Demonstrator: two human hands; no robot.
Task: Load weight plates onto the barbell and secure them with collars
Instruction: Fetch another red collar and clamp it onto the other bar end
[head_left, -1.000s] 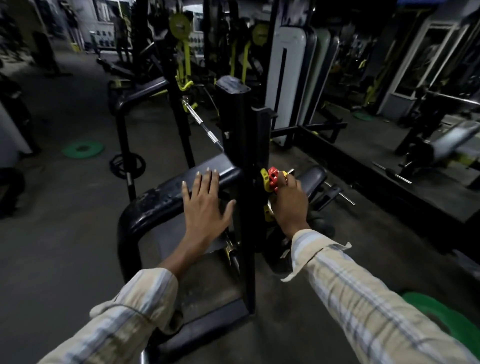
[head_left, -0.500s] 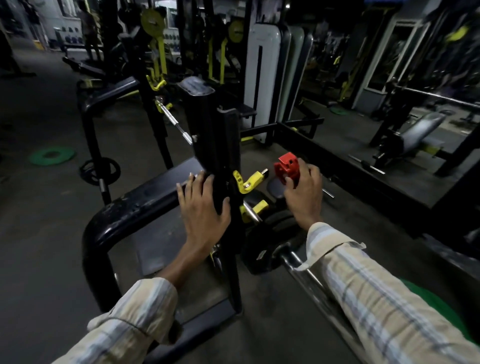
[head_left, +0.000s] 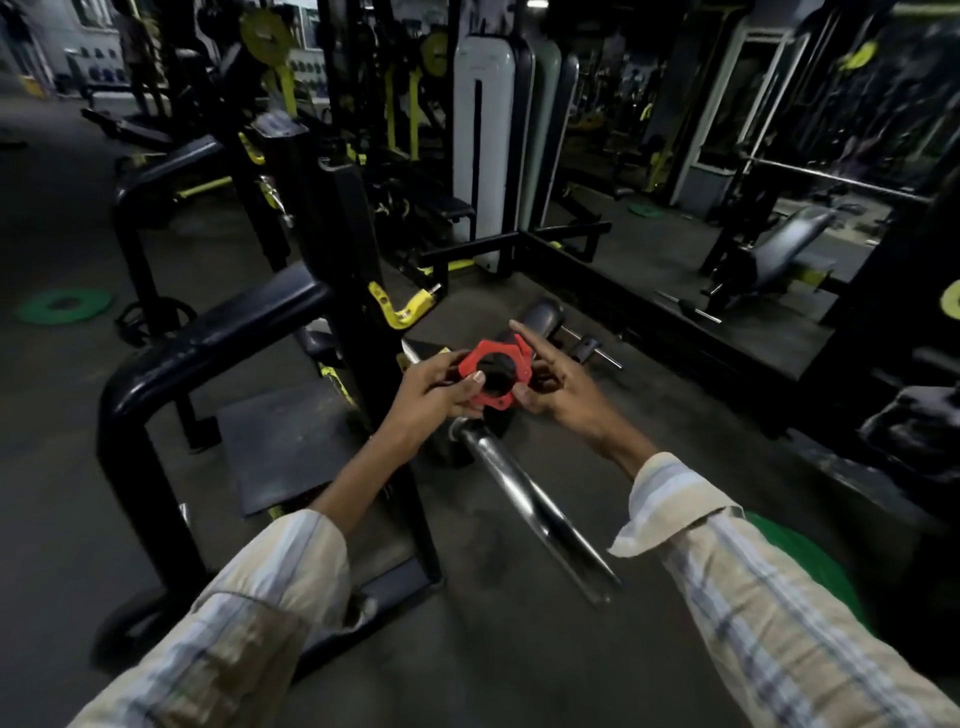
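Two arms in pale checked sleeves (head_left: 769, 613) reach forward from the bottom edge, seen from the person's own head. Between them a bare steel barbell (head_left: 524, 499) end slants up from the lower right toward the hands, well clear of the grey floor (head_left: 493, 665). Part of a green plate (head_left: 810, 566) lies on the floor under the right sleeve.

Both hands meet just above the barbell, holding a red collar (head_left: 496, 375). The collar is a ring with a dark round hole, its opening turned up toward the camera. The left hand (head_left: 431, 395) grips its left side, thumb on the near face beside the hole and fingers curled around behind. The right hand (head_left: 563, 387) holds the right side with its lower fingers tucked under, while the index finger points out straight over the collar's top edge. The collar is off the bar, in the air just beyond the bar's inner end. A dark plate on the bar below the hands is mostly hidden.

Just left of the hands stands a black rack (head_left: 358, 291) upright with a yellow hook (head_left: 402, 309) and a curved black rail. Another green plate (head_left: 65, 305) lies on the floor far left. Further back, dim black and yellow gym machines fill the room.
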